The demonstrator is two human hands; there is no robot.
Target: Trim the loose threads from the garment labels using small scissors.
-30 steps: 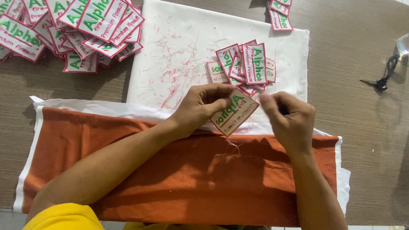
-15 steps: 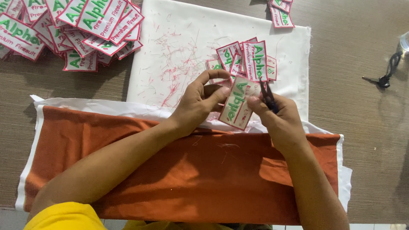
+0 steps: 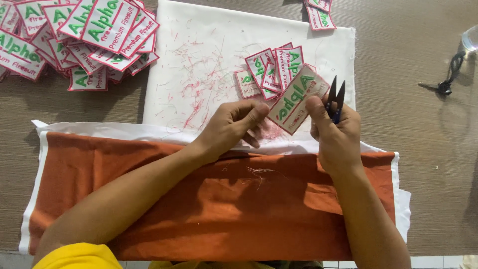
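Your right hand (image 3: pixel 334 130) fingers pinch the patch (image 3: pixel 297 99) plus thread snips (image 3: pixel 335 98); left hand (image 3: pixel 231 127) fingers, loosely curled, touch the patch's corner.

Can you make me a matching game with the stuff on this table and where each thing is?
Things:
1. big pile of patches
2. snips
3. orange cloth
4. loose red threads

Places:
A. scattered on the white cloth
B. in the right hand
C. top left of the table
D. nearest the person, under both arms

Pairs: 1-C, 2-B, 3-D, 4-A
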